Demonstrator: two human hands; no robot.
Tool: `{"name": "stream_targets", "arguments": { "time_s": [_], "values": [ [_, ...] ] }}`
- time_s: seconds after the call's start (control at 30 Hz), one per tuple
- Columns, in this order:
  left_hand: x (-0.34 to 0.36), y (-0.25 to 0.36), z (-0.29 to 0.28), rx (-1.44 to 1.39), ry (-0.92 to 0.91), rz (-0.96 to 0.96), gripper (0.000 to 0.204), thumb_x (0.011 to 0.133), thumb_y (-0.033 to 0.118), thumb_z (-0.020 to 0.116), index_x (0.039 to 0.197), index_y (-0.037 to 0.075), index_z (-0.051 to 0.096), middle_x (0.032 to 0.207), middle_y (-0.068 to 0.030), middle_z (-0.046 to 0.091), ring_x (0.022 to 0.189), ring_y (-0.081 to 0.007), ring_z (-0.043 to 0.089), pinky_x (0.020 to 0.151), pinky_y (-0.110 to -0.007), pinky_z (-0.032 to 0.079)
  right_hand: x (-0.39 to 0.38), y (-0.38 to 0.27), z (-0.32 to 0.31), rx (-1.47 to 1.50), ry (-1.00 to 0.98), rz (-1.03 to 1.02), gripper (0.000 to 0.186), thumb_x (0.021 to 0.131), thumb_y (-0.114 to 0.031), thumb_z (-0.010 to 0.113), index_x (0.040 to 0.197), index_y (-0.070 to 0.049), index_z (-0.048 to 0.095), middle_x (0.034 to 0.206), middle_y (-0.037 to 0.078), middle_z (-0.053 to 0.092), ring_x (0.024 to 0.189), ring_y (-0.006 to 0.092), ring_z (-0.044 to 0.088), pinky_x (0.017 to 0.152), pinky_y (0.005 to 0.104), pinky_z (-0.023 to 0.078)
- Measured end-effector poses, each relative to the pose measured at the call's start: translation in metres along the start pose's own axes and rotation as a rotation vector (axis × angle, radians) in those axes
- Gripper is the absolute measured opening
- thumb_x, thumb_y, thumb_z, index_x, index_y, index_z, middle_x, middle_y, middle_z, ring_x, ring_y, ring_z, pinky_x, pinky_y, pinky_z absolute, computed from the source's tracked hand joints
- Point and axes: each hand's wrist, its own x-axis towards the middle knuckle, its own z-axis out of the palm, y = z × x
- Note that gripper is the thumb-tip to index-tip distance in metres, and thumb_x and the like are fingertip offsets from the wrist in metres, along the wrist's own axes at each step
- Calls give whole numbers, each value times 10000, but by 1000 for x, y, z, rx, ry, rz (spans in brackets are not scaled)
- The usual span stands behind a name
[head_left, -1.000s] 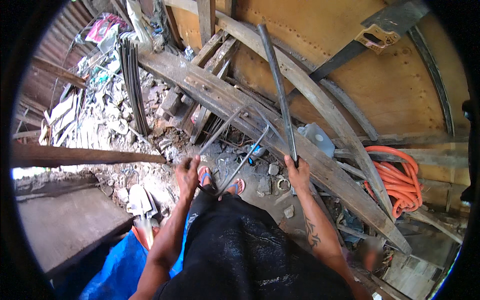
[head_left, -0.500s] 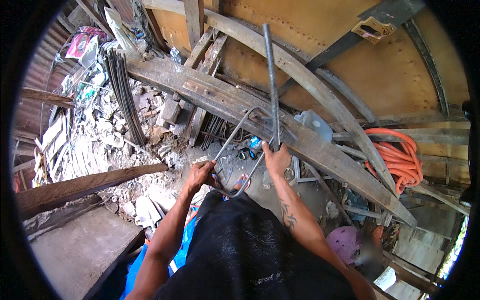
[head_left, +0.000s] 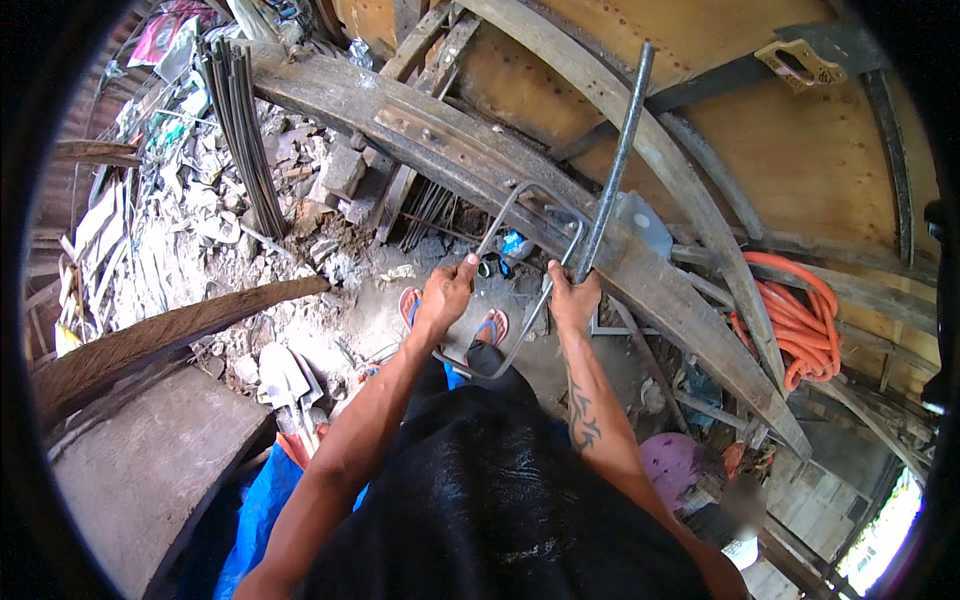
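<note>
My left hand (head_left: 445, 295) grips one side of a thin steel rod bent into a rectangular loop (head_left: 530, 215). The loop's far end rests on a worn wooden beam (head_left: 440, 140). My right hand (head_left: 573, 298) is closed around the lower end of a long dark metal bar (head_left: 615, 160) that rises steeply up and away from me. The bar's lower end meets the loop's right side, right beside my hand. Below my hands I see my feet in sandals (head_left: 490, 325) on the dirt.
Rubble and broken bricks (head_left: 300, 210) lie left, with a bundle of straight steel rods (head_left: 240, 120). A coiled orange hose (head_left: 795, 315) sits right. A trowel (head_left: 285, 380), a concrete slab (head_left: 150, 470) and blue tarp (head_left: 255, 510) are lower left. A person in a pink cap (head_left: 675, 465) crouches lower right.
Both hands have come closer together on the bent loop. The long bar has swung from leaning left to leaning right, and the view has shifted toward the beam.
</note>
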Motion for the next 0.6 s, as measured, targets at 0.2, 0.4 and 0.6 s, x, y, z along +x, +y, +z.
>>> {"name": "stream_targets", "arguments": {
  "time_s": [0.2, 0.4, 0.6],
  "values": [
    [-1, -15, 7, 42, 62, 41, 605, 847, 526, 479, 584, -18, 479, 540, -26, 421, 563, -129, 388, 500, -335, 329, -9, 4, 3, 53, 56, -38, 381, 681, -292, 733, 812, 27, 572, 709, 137, 621, 635, 248, 596, 600, 362, 458],
    [2, -16, 9, 60, 56, 8, 629, 849, 551, 438, 626, -33, 509, 517, -124, 450, 527, -212, 416, 533, -391, 366, -13, 0, -8, -170, 63, -39, 509, 755, -476, 623, 811, 26, 561, 678, 169, 600, 611, 319, 592, 576, 400, 447],
    [-4, -12, 8, 69, 93, -12, 625, 847, 535, 462, 576, -27, 479, 487, -82, 405, 515, -163, 381, 503, -363, 343, -56, 24, -124, 189, -278, 44, 500, 860, -496, 463, 679, -30, 460, 523, 25, 432, 468, 129, 405, 428, 305, 298]
  ]
}}
